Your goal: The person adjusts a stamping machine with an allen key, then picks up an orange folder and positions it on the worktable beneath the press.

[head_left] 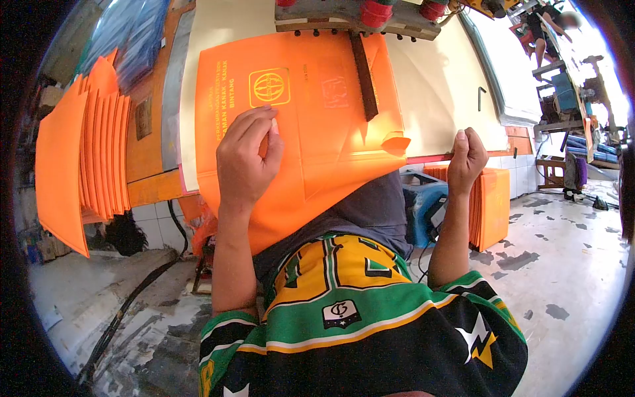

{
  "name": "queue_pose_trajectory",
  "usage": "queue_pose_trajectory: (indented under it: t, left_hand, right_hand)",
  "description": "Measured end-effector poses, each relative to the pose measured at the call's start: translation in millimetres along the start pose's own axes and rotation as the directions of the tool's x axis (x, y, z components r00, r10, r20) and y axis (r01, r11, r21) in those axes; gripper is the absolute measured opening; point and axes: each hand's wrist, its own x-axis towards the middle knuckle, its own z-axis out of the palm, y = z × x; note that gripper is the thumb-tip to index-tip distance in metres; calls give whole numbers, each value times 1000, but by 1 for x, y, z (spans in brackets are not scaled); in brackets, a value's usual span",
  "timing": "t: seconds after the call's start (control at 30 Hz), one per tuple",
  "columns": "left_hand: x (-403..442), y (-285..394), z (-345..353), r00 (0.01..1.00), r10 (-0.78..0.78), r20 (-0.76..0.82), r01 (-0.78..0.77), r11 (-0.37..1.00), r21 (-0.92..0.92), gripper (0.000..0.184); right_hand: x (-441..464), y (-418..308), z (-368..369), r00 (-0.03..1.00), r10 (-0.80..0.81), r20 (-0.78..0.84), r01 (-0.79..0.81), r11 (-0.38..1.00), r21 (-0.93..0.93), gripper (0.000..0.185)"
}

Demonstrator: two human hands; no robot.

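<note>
Across the top spread the big counter [450, 89], pale sheeting over its middle and orange-brown wood showing at the left. And there, front and centre, was the large orange cover [317, 165], lying partly on that counter, its near side spilling over the front edge towards the person's lap! Over at the left, a fanned stack of orange folders [99, 149] stood on edge, well apart from the cover. Below the counter at the right came another orange stack [493, 205], just beside a blue plastic item [423, 198]. At the top, a machine part [331, 18] with red cylinders [374, 13] sat by the cover's far edge.

Now to the hands! The left hand [251, 149] hung over the cover's left half, fingers curled in, thumb and fingertips drawn narrow just below the gold emblem [269, 87]; whether they pinched any of the orange material, one could not tell. The right hand [466, 159] was out past the cover's right edge, near the counter's front edge, closed with the thumb against the bent forefinger. The cover lay to its left, clearly apart from it.

A dark, narrow bar [364, 79] ran down from the machine part across the cover's upper right. And smallest of all, an L-shaped key [481, 98] lay on the pale sheeting, beyond the right hand!
</note>
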Motion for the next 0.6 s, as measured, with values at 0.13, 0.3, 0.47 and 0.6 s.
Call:
queue_pose_trajectory:
  t: [0.13,0.3,0.47,0.6]
  left_hand:
    - [0,-1,1,1000,-3,-3,3,1000,4,13]
    - [-1,-1,1,1000,0,-4,0,1000,0,13]
    - [-1,-1,1,1000,-2,-1,2,1000,6,13]
    - [-1,-1,1,1000,-4,-7,4,1000,-3,14]
  right_hand:
    - [0,-6,1,1000,11,1,-11,1000,21,40]
    - [0,-5,1,1000,1,1,-1,1000,-4,40]
    - [0,-2,0,1000,-13,1,13,1000,-8,40]
    - [0,-1,1,1000,-13,0,13,1000,10,41]
